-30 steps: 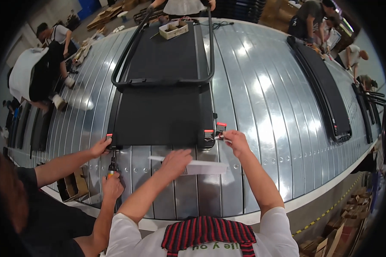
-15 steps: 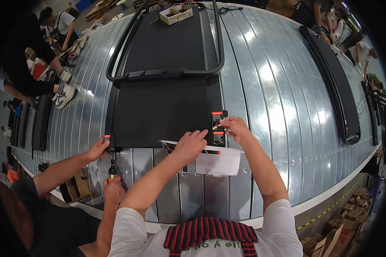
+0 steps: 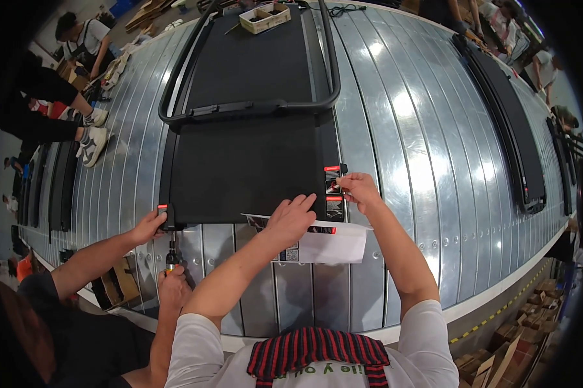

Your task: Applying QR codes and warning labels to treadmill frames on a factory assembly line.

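Red-topped label (image 3: pixel 331 172) in right hand (image 3: pixel 362 192), sheet (image 3: pixel 333 247) under left hand (image 3: pixel 291 220)

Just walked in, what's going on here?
Two people at one treadmill. The wearer's right hand has its fingertips at the upper label on the right edge; the lower label lies beside it. The left hand is over a white sheet at the near edge. At the near left corner, a co-worker's hand steadies the frame while the other holds a drill.
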Demonstrator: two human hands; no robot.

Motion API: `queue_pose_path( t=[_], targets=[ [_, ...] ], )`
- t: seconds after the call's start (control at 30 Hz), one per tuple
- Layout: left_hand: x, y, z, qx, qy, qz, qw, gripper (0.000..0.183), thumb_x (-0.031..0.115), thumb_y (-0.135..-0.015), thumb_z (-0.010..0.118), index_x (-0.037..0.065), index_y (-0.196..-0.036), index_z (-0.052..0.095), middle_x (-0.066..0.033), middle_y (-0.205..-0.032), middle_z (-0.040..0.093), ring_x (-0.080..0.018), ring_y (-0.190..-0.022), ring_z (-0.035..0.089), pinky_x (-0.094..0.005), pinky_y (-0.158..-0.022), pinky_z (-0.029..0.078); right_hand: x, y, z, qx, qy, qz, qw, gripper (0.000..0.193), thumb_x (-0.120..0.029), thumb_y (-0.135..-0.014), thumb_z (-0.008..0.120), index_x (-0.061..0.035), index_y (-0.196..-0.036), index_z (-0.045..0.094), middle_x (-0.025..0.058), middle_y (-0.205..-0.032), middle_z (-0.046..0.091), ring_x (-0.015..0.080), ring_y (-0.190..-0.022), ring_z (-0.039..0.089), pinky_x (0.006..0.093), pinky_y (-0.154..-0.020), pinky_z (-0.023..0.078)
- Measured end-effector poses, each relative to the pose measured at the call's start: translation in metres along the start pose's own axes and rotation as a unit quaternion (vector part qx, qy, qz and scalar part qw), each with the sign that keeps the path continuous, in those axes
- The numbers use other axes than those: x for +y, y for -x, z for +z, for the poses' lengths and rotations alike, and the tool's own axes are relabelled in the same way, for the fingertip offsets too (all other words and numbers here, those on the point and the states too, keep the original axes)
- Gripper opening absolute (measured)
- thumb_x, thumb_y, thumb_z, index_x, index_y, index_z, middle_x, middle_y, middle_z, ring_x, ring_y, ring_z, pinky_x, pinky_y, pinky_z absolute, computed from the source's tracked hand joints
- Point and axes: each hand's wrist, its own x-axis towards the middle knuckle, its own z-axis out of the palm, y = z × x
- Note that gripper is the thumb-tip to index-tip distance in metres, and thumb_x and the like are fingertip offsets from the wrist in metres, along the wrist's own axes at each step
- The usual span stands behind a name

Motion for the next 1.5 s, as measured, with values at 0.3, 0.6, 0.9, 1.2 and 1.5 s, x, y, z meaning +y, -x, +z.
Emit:
queue_pose_path(
  t=[0.3,0.6,0.9,1.2,1.5],
  targets=[
    [-0.004,0.001,-0.007,-0.021,-0.003,0.024,0.999,0.007,0.006,-0.063,0.058,0.004,-0.069,0.054,-0.0149,-0.126,0.040,-0.0261,-0.109,0.042,-0.0369,-0.080,0.039,0.002,0.000,0.000,0.016,0.002,-0.024,1.000,0.008,-0.009,-0.073,0.063,-0.0048,-0.072,0.056,0.0005,-0.063,0.054,0.0079,-0.053,0.049,0.0205,-0.045,0.037],
    [-0.004,-0.007,-0.016,-0.065,-0.001,0.033,0.997,0.004,0.007,-0.065,0.056,0.004,-0.067,0.056,-0.0132,-0.127,0.039,-0.0231,-0.107,0.043,-0.0347,-0.081,0.038,-0.001,0.000,-0.003,-0.010,0.045,-0.005,0.999,0.009,-0.013,-0.075,0.063,-0.0080,-0.073,0.057,-0.0010,-0.069,0.056,0.0075,-0.061,0.051,0.0219,-0.053,0.041],
    [-0.012,-0.024,-0.012,-0.072,-0.063,0.110,0.989,0.011,0.007,-0.058,0.065,0.008,-0.069,0.062,-0.0047,-0.119,0.044,-0.0191,-0.098,0.042,-0.0331,-0.071,0.037,0.001,0.001,0.001,0.008,-0.001,-0.032,0.999,0.009,-0.006,-0.073,0.062,-0.0028,-0.069,0.054,0.0032,-0.062,0.055,0.0084,-0.050,0.047,0.0203,-0.043,0.037],
    [0.002,-0.040,-0.020,-0.129,-0.110,0.083,0.982,0.013,0.012,-0.061,0.063,0.009,-0.073,0.065,-0.0052,-0.115,0.046,-0.0215,-0.099,0.043,-0.0342,-0.072,0.038,0.009,-0.008,-0.005,0.049,0.147,-0.154,0.976,0.014,-0.010,-0.070,0.065,-0.0003,-0.068,0.055,0.0054,-0.067,0.056,0.0182,-0.056,0.053,0.0298,-0.050,0.044],
    [0.006,-0.032,-0.016,-0.140,-0.121,0.084,0.979,0.011,0.013,-0.063,0.062,0.009,-0.073,0.065,-0.0083,-0.120,0.043,-0.0239,-0.099,0.044,-0.0363,-0.070,0.039,0.001,-0.006,0.006,0.143,0.483,-0.153,0.850,0.079,-0.052,-0.050,0.074,-0.0034,-0.105,0.046,0.0157,-0.106,0.047,0.0329,-0.097,0.050,0.0407,-0.078,0.043]
  ],
)
